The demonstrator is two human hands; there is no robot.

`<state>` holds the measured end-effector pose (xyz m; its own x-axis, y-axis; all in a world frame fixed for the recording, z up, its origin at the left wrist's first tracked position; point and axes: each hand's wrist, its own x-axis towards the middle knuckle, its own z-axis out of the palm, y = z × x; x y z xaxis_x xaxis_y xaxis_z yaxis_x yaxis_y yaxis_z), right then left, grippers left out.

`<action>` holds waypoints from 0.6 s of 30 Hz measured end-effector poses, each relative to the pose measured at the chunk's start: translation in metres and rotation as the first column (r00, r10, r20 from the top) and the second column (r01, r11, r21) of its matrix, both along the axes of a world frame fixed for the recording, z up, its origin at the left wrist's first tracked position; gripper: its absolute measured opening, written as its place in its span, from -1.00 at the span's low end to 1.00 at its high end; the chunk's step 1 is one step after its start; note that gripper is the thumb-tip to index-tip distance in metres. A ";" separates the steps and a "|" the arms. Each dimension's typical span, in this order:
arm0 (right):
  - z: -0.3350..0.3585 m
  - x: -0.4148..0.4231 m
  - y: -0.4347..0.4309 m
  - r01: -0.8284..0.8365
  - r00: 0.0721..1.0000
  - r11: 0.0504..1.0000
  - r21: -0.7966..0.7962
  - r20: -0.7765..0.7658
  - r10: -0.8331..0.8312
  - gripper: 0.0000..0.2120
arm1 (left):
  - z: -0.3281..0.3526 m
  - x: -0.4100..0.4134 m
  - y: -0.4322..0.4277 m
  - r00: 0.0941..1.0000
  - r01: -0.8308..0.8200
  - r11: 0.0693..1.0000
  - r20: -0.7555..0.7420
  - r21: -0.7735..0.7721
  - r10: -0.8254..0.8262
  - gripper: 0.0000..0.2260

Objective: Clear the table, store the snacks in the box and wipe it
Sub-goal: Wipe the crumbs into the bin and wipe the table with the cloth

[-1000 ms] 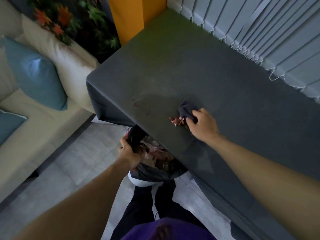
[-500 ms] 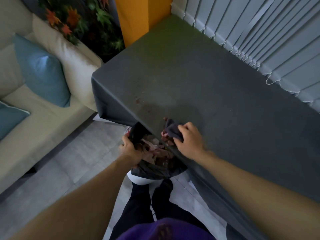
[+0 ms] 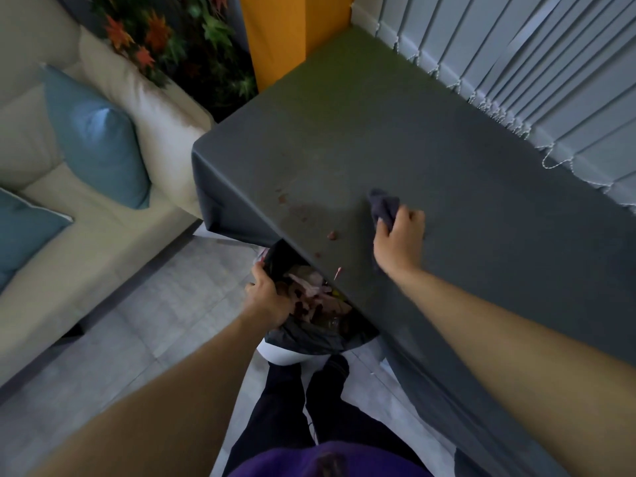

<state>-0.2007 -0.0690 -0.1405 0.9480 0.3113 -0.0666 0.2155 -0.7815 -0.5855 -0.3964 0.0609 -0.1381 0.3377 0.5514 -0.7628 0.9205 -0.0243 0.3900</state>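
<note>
The right fingers (image 3: 411, 217) are curled around a crumpled dark grey-purple wiping cloth (image 3: 384, 205), which bunches out ahead of the knuckles and lies against the tabletop. The right hand (image 3: 399, 243) rests palm down on the dark grey tablecloth of the rectangular table (image 3: 481, 208), a little in from its near edge. Just left of this hand, small reddish crumbs (image 3: 332, 235) sit on the cloth-covered top, a thin pink scrap (image 3: 338, 272) lies right at the edge, and faint reddish smears (image 3: 283, 197) mark the surface farther left.

The left fingers (image 3: 261, 270) are clenched over the rim of a black plastic bin liner (image 3: 309, 336), and the left hand (image 3: 269, 297) holds it below the table's edge. The liner sits in a round white waste bin (image 3: 285, 355) on the pale tiled floor (image 3: 144, 325), partly tucked under the overhanging tablecloth. Crumpled pink and brown wrappers (image 3: 309, 287) fill it.

To the left stands a cream sofa (image 3: 103, 242) with a blue cushion (image 3: 96, 139). Pale vertical blinds (image 3: 537, 63) run along the table's far side, beside an orange pillar (image 3: 275, 32).
</note>
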 end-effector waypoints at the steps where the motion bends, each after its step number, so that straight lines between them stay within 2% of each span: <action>1: -0.002 0.009 0.009 -0.037 0.999 0.998 -0.058 -0.036 0.035 -0.80 | 0.000 0.000 0.001 1.000 0.002 1.000 0.000 0.004 -0.002 -0.32; 4: -0.008 0.006 0.024 -0.295 0.954 0.939 -0.178 -0.103 0.280 -0.75 | -0.001 0.000 0.001 1.000 0.014 1.000 0.008 0.017 -0.014 -0.37; 9: -0.006 -0.061 0.000 -0.640 0.767 0.768 -0.033 -0.099 0.634 -0.70 | -0.002 0.000 0.004 1.000 0.015 1.000 -0.006 -0.006 -0.015 -0.36; 12: -0.008 -0.082 -0.019 -0.700 0.710 0.714 0.015 -0.085 0.699 -0.73 | 0.000 -0.001 0.005 1.000 0.004 1.000 -0.001 -0.024 -0.004 -0.34; 14: -0.007 -0.084 -0.025 -0.714 0.695 0.700 0.021 -0.098 0.712 -0.82 | 0.000 -0.002 0.004 1.000 0.002 1.000 0.004 -0.018 -0.002 -0.36; 18: 0.004 -0.081 -0.017 -0.770 0.637 0.628 -0.107 -0.179 0.750 -0.97 | 0.000 -0.003 0.005 1.000 0.008 1.000 0.005 -0.008 -0.008 -0.37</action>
<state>-0.2822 -0.0863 -0.1362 0.3616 0.8929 -0.2684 0.7205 -0.4503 -0.5273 -0.3993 0.0656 -0.1384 0.3458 0.5428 -0.7654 0.9183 -0.0282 0.3949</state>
